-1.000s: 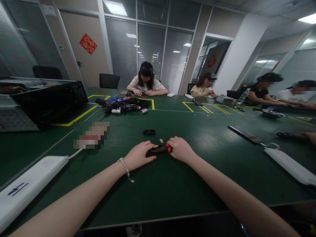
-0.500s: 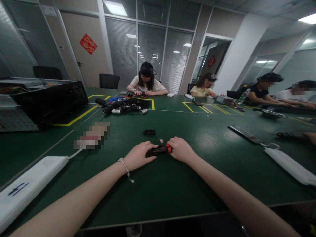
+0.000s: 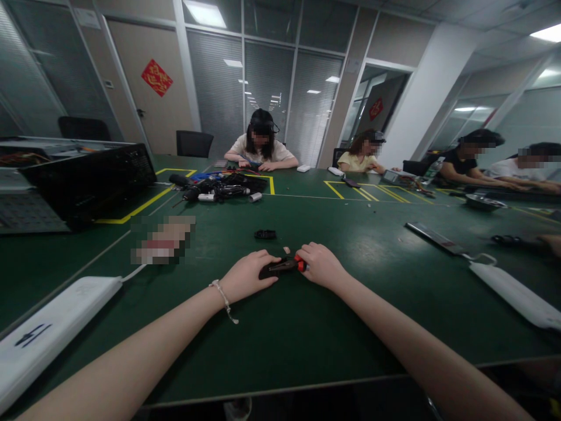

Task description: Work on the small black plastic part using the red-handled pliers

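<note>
My right hand (image 3: 322, 266) is closed around the red handles of a pair of pliers (image 3: 287, 265), whose dark jaws point left. My left hand (image 3: 249, 275) pinches a small black part (image 3: 266, 270) between thumb and fingers, right at the jaws. Fingers and jaws partly cover this part, so its kind is unclear. Just beyond the pliers lies a small pale piece (image 3: 286, 250). Farther out on the green table (image 3: 333, 339) rests another small black part (image 3: 265, 234).
A pile of cables and tools (image 3: 214, 187) lies far left, near a black computer case (image 3: 87, 181). White power banks flank me on the left (image 3: 56, 327) and right (image 3: 512, 295), the right one cabled to a phone (image 3: 433, 238). Several people sit around the table.
My hands, the pliers and the black part have hardly moved. Across the table, a person's hands have shifted slightly.
</note>
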Available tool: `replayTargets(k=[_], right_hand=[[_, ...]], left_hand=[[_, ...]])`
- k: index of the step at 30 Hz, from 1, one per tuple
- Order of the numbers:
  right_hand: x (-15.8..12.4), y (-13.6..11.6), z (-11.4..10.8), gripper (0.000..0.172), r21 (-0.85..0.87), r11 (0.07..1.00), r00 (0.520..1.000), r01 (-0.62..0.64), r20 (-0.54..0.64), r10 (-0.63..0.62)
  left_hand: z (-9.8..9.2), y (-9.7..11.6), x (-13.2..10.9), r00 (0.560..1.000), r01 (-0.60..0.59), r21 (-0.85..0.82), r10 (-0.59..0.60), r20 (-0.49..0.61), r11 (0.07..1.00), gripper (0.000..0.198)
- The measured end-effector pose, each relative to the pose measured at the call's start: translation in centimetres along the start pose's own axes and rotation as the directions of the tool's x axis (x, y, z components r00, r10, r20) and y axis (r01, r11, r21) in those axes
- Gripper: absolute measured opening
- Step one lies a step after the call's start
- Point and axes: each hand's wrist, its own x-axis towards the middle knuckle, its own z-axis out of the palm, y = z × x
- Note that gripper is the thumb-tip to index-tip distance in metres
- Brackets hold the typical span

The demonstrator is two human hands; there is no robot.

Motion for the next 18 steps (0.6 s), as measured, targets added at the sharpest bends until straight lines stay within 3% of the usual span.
replayTargets(k=[18], right_hand=[[0.06,0.09,0.10,0.016,-0.011,1.000,1.000,0.008,-0.012,-0.008]], left_hand=[[0.24,-0.24,0.04,1.000,-0.008,-0.001,0.008,-0.012,1.000,0.039]])
